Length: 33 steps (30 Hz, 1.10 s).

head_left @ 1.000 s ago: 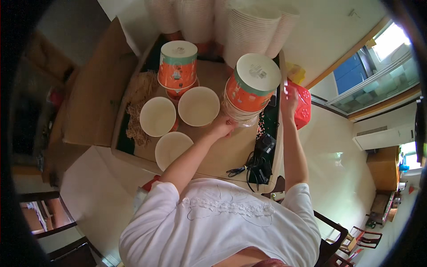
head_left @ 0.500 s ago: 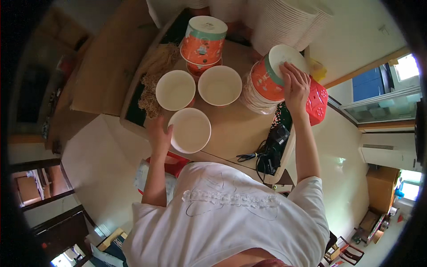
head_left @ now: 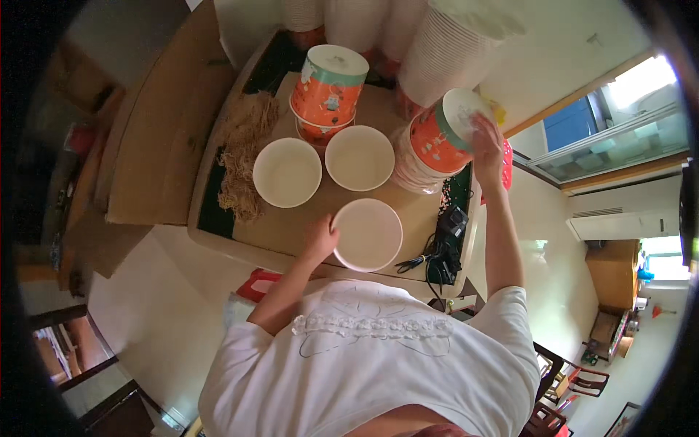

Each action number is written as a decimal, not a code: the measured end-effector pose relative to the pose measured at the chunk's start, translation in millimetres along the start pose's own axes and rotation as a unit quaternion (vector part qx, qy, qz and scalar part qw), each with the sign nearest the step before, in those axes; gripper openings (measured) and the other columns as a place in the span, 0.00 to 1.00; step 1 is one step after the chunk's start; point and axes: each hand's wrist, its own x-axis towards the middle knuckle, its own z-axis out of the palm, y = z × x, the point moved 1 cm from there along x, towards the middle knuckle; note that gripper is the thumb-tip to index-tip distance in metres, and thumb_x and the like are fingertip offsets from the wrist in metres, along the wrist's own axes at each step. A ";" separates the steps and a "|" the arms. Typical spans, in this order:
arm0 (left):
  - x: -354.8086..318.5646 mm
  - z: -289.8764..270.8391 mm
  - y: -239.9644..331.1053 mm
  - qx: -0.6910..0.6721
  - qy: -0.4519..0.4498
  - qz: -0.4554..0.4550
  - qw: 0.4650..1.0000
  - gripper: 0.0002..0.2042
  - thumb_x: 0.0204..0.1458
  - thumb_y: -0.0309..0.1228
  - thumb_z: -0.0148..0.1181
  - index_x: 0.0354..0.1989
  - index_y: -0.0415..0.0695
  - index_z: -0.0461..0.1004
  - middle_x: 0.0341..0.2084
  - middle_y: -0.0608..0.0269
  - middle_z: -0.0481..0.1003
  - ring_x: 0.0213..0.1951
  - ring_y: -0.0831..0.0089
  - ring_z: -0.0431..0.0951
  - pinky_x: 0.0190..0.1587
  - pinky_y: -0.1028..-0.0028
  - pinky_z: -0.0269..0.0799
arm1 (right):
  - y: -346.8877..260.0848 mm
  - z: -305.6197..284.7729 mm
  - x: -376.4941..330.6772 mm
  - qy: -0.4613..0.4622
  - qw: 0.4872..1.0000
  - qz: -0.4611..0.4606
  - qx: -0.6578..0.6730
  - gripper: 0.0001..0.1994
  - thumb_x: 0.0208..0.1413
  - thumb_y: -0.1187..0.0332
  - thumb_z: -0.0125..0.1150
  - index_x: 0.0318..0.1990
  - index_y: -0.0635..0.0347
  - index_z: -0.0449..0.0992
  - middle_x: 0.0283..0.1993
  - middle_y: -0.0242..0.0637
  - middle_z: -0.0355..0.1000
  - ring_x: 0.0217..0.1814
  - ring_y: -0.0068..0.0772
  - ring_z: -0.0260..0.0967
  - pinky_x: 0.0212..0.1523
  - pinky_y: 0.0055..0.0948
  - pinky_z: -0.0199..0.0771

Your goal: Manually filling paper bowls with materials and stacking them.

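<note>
My left hand (head_left: 321, 237) is closed on the side of an upright white-lined paper bucket (head_left: 368, 235) near the table's front edge. Two more paper buckets stand mouth up behind it, one on the left (head_left: 287, 172) and one in the middle (head_left: 360, 158). On the right, my right hand (head_left: 488, 142), slightly blurred, grips the base edge of an upturned orange and green paper bucket (head_left: 440, 138). That bucket tops a nested stack whose pale rims (head_left: 416, 166) show below it. Another upturned orange stack (head_left: 328, 95) stands behind the upright buckets.
Tall white nested stacks (head_left: 451, 51) line the back of the table. Brown shredded filler (head_left: 244, 160) lies along the left side, next to an open cardboard box (head_left: 164, 138). A black device with cables (head_left: 444, 247) sits at the right front corner. A red item (head_left: 258, 285) is below the front edge.
My left hand and the front bucket have moved to the right. My right hand stays at the upturned bucket's base. The whole view has shifted a little.
</note>
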 end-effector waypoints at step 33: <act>89.1 -103.9 145.3 0.006 0.228 0.290 0.929 0.26 0.44 0.24 0.59 0.55 0.45 0.62 0.53 0.50 0.62 0.56 0.52 0.61 0.57 0.56 0.57 | -32.8 2.4 -116.4 -0.060 0.946 0.235 0.216 0.04 0.57 0.75 0.51 0.39 0.63 0.70 0.31 0.31 0.66 0.32 0.20 0.63 0.32 0.19 0.65</act>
